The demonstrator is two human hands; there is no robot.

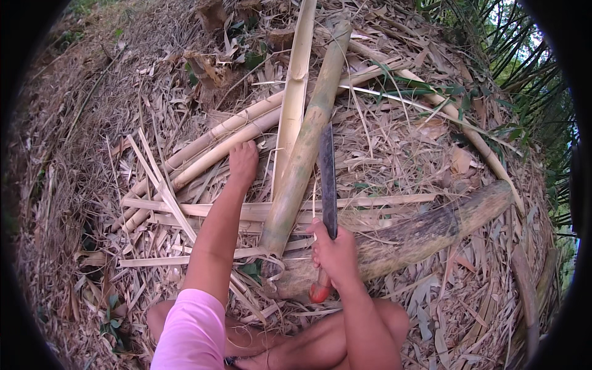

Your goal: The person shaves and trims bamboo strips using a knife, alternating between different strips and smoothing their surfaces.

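Observation:
My right hand (336, 254) is wrapped round the handle of a machete (328, 179), its long dark blade pointing away from me and a red knob showing at the handle's end. The blade lies alongside a thick green-yellow bamboo pole (306, 145), whose near end rests by a thick weathered log (394, 246). Left of the pole, my left hand (244, 161) is closed with its fingers curled down, just below a thin bamboo pole (216, 148). Whatever those fingers may hold is hidden. A split bamboo half (295, 102) shows its pale hollow inside, between my left hand and the thick pole.
Pale bamboo strips (185, 208) lie crosswise in front of my crossed legs (308, 342). Dry leaves and shavings cover the ground. A long thin pole (459, 117) slants down on the right, and cut stumps (209, 68) stand at the back. Green bamboo growth (536, 80) is at far right.

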